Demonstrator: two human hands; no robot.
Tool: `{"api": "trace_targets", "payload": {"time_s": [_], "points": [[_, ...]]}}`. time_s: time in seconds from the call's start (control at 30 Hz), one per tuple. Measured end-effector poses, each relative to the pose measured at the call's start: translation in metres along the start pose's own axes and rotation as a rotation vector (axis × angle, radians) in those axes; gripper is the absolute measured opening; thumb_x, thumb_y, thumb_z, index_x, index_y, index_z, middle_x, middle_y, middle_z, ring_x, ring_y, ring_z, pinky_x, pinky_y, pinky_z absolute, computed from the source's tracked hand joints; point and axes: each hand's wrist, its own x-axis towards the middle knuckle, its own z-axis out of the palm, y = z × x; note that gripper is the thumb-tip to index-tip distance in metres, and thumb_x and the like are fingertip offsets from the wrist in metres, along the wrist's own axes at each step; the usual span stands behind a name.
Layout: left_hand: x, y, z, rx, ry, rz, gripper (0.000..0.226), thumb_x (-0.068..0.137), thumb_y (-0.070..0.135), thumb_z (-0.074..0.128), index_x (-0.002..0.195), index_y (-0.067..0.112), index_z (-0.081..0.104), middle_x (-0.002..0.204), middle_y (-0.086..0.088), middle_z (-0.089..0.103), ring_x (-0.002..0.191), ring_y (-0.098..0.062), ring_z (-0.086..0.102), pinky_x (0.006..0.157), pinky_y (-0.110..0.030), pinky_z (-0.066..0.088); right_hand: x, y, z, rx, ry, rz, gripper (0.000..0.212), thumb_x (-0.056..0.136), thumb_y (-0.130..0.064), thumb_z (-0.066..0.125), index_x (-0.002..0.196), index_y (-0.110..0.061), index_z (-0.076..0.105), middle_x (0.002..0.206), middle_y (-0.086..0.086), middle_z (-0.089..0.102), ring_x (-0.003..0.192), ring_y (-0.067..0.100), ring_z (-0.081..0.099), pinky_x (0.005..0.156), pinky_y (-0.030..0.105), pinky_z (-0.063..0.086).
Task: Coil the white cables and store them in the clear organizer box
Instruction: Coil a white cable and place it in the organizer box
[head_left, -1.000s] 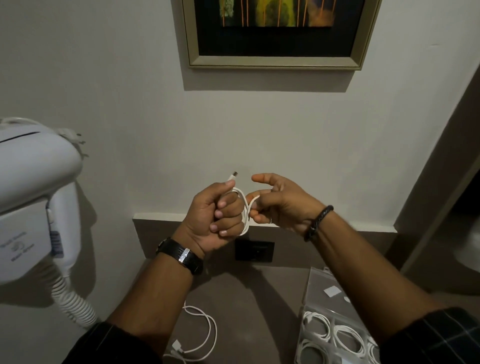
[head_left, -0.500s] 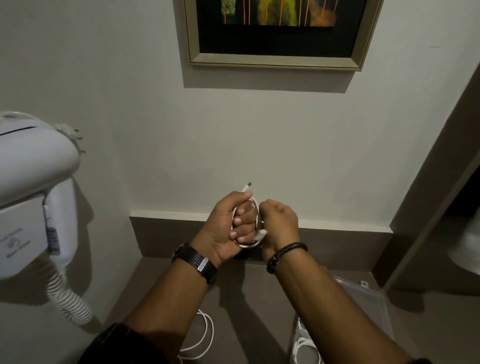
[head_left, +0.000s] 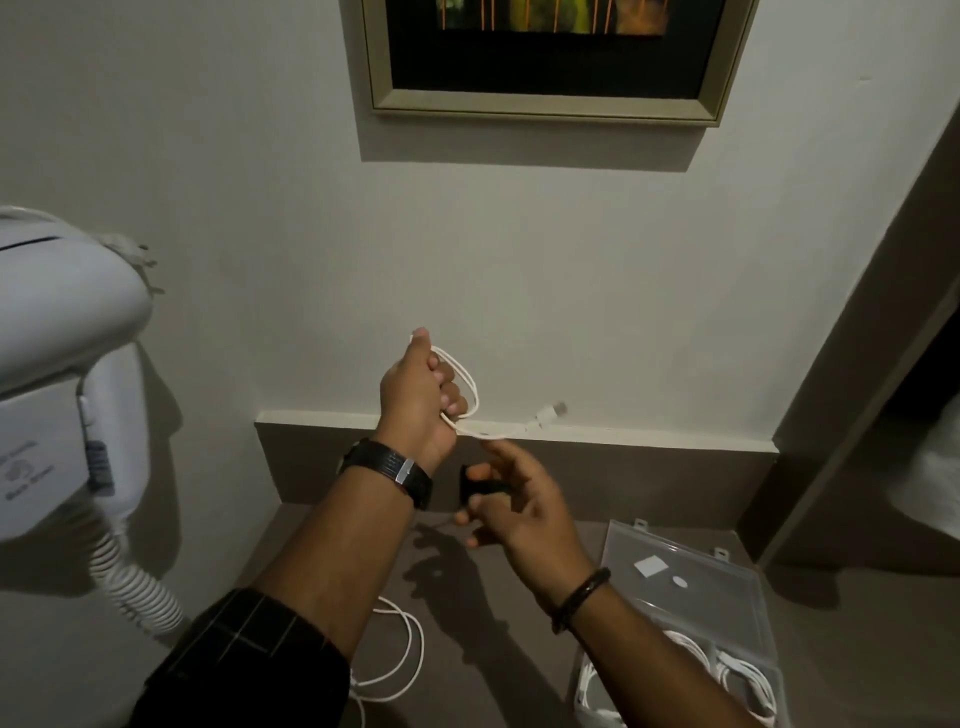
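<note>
My left hand (head_left: 421, 400) is raised in front of the wall and closed around a coiled white cable (head_left: 467, 387). The cable's loose end with its USB plug (head_left: 550, 413) sticks out to the right. My right hand (head_left: 514, 499) hovers just below that loose end, fingers spread, holding nothing. At the lower right the clear organizer box (head_left: 691, 587) stands open on the brown counter, with coiled white cables (head_left: 737, 680) in its compartments. Another white cable (head_left: 400, 654) lies loose on the counter below my left arm.
A white wall-mounted hair dryer (head_left: 57, 374) with a spiral cord (head_left: 135, 587) fills the left side. A framed picture (head_left: 550, 57) hangs above. A dark wall socket (head_left: 478, 486) sits behind my right hand. A dark door frame (head_left: 857, 338) rises at the right.
My right hand has let go of the coil and dropped below it, fingers open. The left hand has lifted slightly with the coil, and the plug end now sticks out to the right.
</note>
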Motion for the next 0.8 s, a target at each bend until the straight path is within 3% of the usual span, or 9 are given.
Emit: {"api": "trace_targets", "payload": {"time_s": [0.1,0.2,0.3,0.4,0.53,0.63,0.8], "points": [[-0.001,-0.003,0.001,-0.007,0.004,-0.009,0.042,0.095,0.041,0.050,0.060,0.019,0.039,0.044,0.005,0.032,0.031,-0.010,0.023,0.034,-0.018,0.021,0.006,-0.005,0.003,0.102,0.090,-0.040,0.044,0.091,-0.014,0.057,0.132,-0.026,0.044,0.098,0.009,0.061,0.069,0.019,0.065,0.059,0.031,0.057],[-0.007,-0.008,0.001,0.004,-0.066,-0.027,0.043,0.094,0.043,0.051,0.060,0.018,0.040,0.043,0.006,0.034,0.031,-0.010,0.024,0.033,-0.019,0.022,0.021,-0.017,0.002,0.268,0.191,0.084,0.025,0.093,-0.029,0.053,0.114,-0.016,0.058,0.099,0.015,0.066,0.072,0.021,0.067,0.060,0.031,0.056],[-0.010,-0.012,0.000,-0.029,-0.176,-0.063,0.045,0.094,0.045,0.050,0.059,0.018,0.041,0.043,0.006,0.033,0.030,-0.009,0.024,0.031,-0.019,0.024,0.035,-0.025,-0.003,0.390,0.252,0.231,0.021,0.094,-0.024,0.054,0.103,-0.007,0.062,0.089,0.016,0.068,0.068,0.021,0.068,0.060,0.028,0.057],[-0.015,-0.014,0.001,-0.076,-0.295,-0.096,0.047,0.094,0.045,0.049,0.057,0.018,0.040,0.041,0.006,0.033,0.028,-0.007,0.024,0.030,-0.017,0.024,0.040,-0.030,-0.004,0.441,0.198,0.326,0.012,0.091,-0.006,0.055,0.096,-0.002,0.065,0.084,0.015,0.068,0.063,0.018,0.067,0.057,0.025,0.058],[-0.020,-0.018,0.003,-0.094,-0.421,-0.134,0.048,0.096,0.043,0.047,0.056,0.018,0.037,0.039,0.006,0.032,0.025,-0.006,0.025,0.030,-0.015,0.024,0.046,-0.031,-0.006,0.470,0.234,0.272,0.020,0.084,0.010,0.053,0.101,0.008,0.063,0.088,0.019,0.065,0.074,0.024,0.065,0.060,0.028,0.058],[-0.022,-0.020,-0.002,-0.051,-0.523,-0.163,0.049,0.095,0.043,0.048,0.054,0.017,0.036,0.038,0.005,0.031,0.025,-0.007,0.025,0.042,-0.020,0.024,0.056,-0.037,-0.016,0.357,0.342,0.207,0.022,0.087,0.004,0.053,0.106,0.009,0.062,0.088,0.023,0.066,0.071,0.029,0.064,0.062,0.035,0.058],[-0.023,-0.012,-0.003,0.099,-0.646,-0.190,0.050,0.094,0.037,0.049,0.051,0.016,0.034,0.038,0.004,0.031,0.025,-0.008,0.027,0.035,-0.021,0.025,0.060,-0.042,-0.014,0.237,0.359,0.135,0.025,0.083,-0.002,0.063,0.108,-0.006,0.065,0.098,0.028,0.070,0.076,0.037,0.067,0.076,0.051,0.056]]}}
